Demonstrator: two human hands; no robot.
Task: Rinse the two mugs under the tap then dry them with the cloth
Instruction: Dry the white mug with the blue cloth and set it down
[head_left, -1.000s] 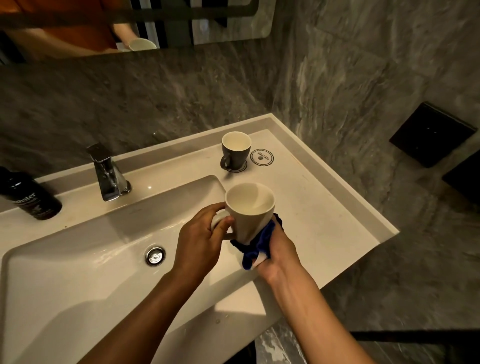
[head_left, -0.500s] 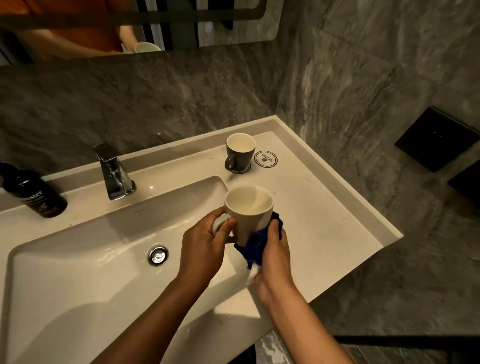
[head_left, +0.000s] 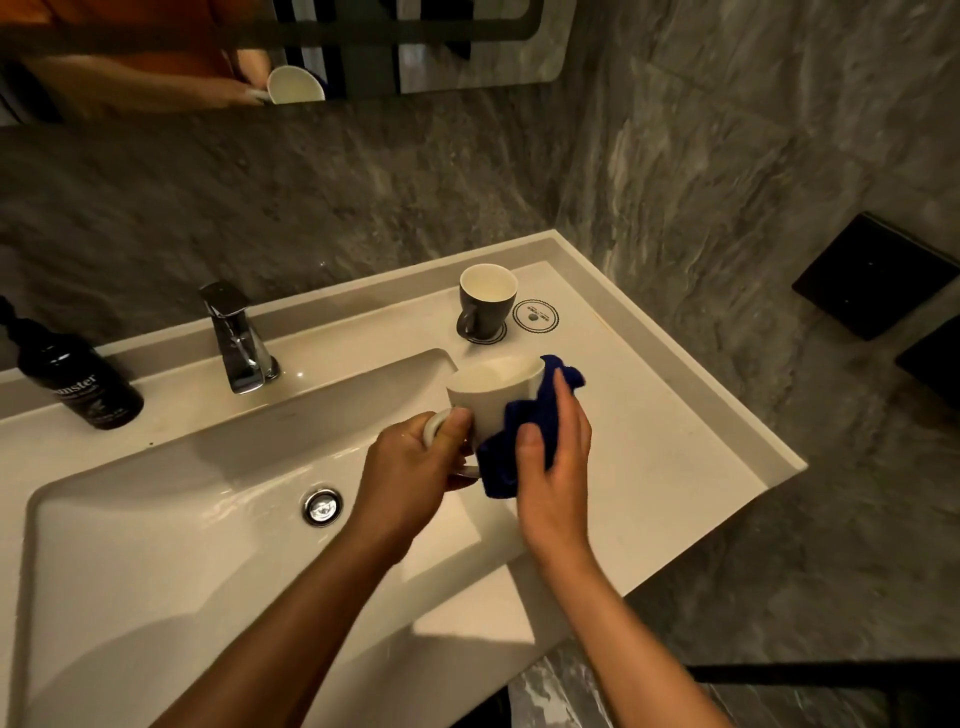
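I hold a white mug above the right end of the sink basin. My left hand grips its handle. My right hand presses a blue cloth flat against the mug's right outer side, and the cloth reaches up past the rim. A dark grey mug with a white inside stands upright on a round coaster at the back right of the counter. The chrome tap stands behind the basin with no water running.
A black pump bottle stands at the counter's back left. A second round coaster lies beside the grey mug. The drain plug sits in the basin. Marble walls close in behind and on the right; a mirror hangs above.
My right hand has slid the blue cloth from under the white mug up along its right side. The cloth now reaches the rim. The left hand has kept its grip on the handle.
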